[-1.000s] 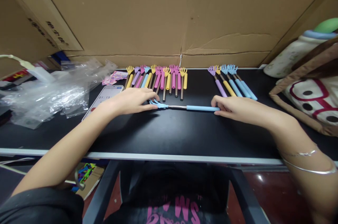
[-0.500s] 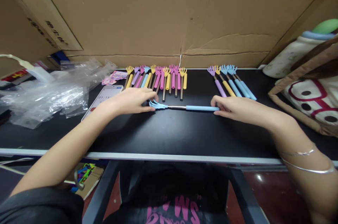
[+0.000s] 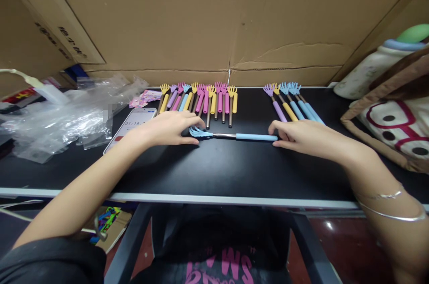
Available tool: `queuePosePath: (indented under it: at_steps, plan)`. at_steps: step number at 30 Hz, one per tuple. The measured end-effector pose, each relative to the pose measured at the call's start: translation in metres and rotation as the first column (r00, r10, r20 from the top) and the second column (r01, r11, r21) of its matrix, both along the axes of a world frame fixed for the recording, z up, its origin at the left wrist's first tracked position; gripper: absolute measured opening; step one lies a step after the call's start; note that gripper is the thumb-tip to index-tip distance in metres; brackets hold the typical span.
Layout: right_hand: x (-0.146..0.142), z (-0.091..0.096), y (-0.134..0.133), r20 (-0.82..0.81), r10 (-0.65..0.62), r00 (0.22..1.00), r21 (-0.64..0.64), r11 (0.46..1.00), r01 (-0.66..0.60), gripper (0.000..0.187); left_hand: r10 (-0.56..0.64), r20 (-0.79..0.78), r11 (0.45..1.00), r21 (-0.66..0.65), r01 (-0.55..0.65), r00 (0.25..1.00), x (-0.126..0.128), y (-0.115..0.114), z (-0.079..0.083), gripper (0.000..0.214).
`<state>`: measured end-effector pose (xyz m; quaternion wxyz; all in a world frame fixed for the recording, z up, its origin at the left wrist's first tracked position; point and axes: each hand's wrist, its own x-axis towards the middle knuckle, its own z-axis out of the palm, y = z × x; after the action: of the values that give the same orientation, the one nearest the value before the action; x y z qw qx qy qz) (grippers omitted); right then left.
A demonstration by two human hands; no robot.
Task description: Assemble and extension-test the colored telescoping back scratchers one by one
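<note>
Blue back scratcher [image 3: 231, 135] lies across tabletop [image 3: 214, 177]. Left hand [image 3: 170, 127]: fingers spread around claw [image 3: 201, 133]. Right hand [image 3: 298, 134]: fingers narrowly parted at end of handle [image 3: 256, 137]; firm grip cannot be told. Probably light, stiff; best held by handle.

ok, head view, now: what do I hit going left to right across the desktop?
Clear plastic bags → phone → left hand → light-blue back scratcher → right hand → brown-and-white bag

From afar I see the scratcher [image 3: 235, 136], its rod [image 3: 225, 135] shiny metal; glossy plastic bags [image 3: 72, 116] at nine o'clock; matt cardboard [image 3: 214, 20] at twelve.
</note>
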<state>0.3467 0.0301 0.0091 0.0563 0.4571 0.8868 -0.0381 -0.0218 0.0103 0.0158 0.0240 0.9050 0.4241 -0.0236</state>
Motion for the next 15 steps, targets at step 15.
queuePosePath:
  at_steps: [15]
  plan:
    - [-0.017,-0.004,-0.004,-0.090,0.206,0.974,0.301,0.938,-0.170,0.025,-0.001,-0.027,0.997,0.079,0.003,1.000,0.004,-0.002,-0.003,0.034]
